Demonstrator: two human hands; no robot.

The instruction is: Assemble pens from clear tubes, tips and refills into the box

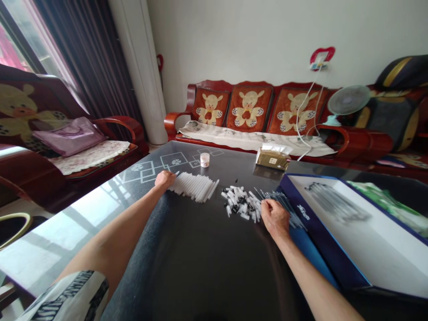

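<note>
My left hand (pixel 165 179) rests on the dark glass table (pixel 200 258), fingers curled at the left end of a row of white tubes (pixel 195 186). Whether it grips one of them is hidden. My right hand (pixel 274 217) lies knuckles up, fingers curled, between a heap of small white and black caps (pixel 241 203) and a bundle of thin clear refills (pixel 284 203). What its fingers hold cannot be seen.
An open blue box with a white inside (pixel 361 232) lies at the right with several refills in it. A small white jar (pixel 204 159) and a tissue box (pixel 272 158) stand further back. Red wooden sofas surround the table.
</note>
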